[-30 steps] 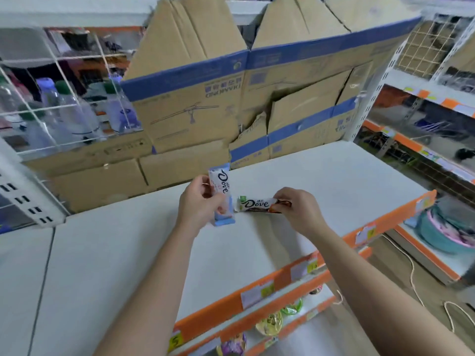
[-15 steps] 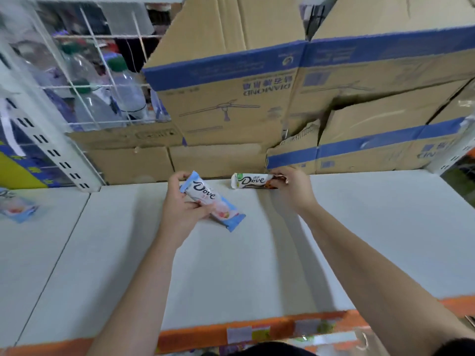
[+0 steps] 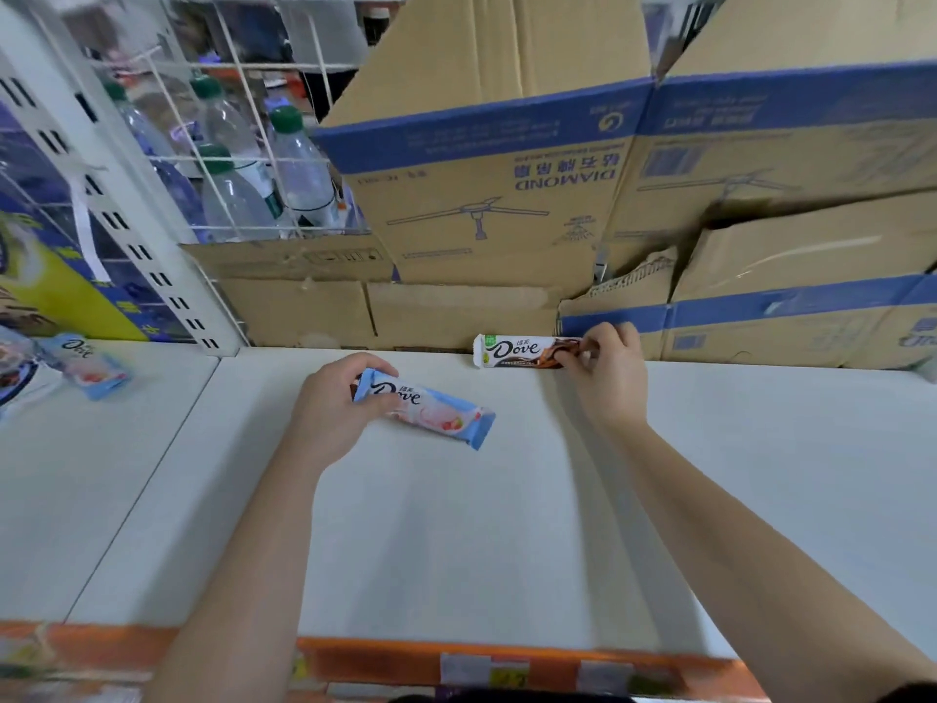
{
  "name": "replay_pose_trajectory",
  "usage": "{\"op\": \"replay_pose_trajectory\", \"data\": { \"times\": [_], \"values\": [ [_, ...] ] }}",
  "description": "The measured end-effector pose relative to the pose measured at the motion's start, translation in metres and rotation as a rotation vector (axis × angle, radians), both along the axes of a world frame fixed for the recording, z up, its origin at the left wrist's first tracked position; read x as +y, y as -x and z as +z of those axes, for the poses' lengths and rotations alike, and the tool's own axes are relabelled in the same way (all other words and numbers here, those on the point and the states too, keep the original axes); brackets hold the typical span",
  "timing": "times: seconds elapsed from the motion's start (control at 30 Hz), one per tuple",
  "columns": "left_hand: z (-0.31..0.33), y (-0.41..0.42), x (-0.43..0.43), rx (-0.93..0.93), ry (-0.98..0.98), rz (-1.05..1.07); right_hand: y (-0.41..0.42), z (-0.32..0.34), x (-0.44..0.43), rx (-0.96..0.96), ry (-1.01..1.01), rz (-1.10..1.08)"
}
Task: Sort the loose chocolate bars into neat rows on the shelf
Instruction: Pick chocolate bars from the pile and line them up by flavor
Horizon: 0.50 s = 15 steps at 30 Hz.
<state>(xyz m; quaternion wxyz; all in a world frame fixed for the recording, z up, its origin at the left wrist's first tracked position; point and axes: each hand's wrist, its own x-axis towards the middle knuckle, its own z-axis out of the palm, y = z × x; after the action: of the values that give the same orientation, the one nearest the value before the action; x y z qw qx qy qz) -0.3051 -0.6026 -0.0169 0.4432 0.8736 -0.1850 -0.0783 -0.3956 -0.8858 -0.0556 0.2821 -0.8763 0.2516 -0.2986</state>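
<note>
My left hand [image 3: 337,403] grips the left end of a light blue Dove bar [image 3: 431,416], which points down to the right just above the white shelf [image 3: 456,525]. My right hand [image 3: 606,370] pinches the right end of a brown and white Dove bar [image 3: 517,351]. That bar lies flat at the very back of the shelf, against the cardboard boxes [image 3: 487,215]. Another light blue Dove bar [image 3: 88,365] lies on the neighbouring shelf board at the far left.
Stacked cardboard boxes wall off the back of the shelf. A white wire rack [image 3: 228,159] with water bottles stands at the back left, beside a perforated upright [image 3: 132,235]. An orange price strip [image 3: 507,664] runs along the front edge.
The view has come closer to the shelf. My right hand has pushed the brown bar back to the boxes. My left hand has tilted the blue bar from upright to nearly flat.
</note>
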Motion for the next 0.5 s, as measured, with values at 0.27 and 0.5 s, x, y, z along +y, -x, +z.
{"op": "replay_pose_trajectory", "data": {
  "times": [0.27,0.5],
  "values": [
    [-0.018,-0.052,-0.013,-0.012,0.193,0.179,0.035,-0.010,0.029,0.064,0.177,0.227],
    [-0.038,-0.058,-0.026,-0.099,0.189,0.287,0.034,-0.015,0.028,0.102,0.239,0.245]
  ]
}}
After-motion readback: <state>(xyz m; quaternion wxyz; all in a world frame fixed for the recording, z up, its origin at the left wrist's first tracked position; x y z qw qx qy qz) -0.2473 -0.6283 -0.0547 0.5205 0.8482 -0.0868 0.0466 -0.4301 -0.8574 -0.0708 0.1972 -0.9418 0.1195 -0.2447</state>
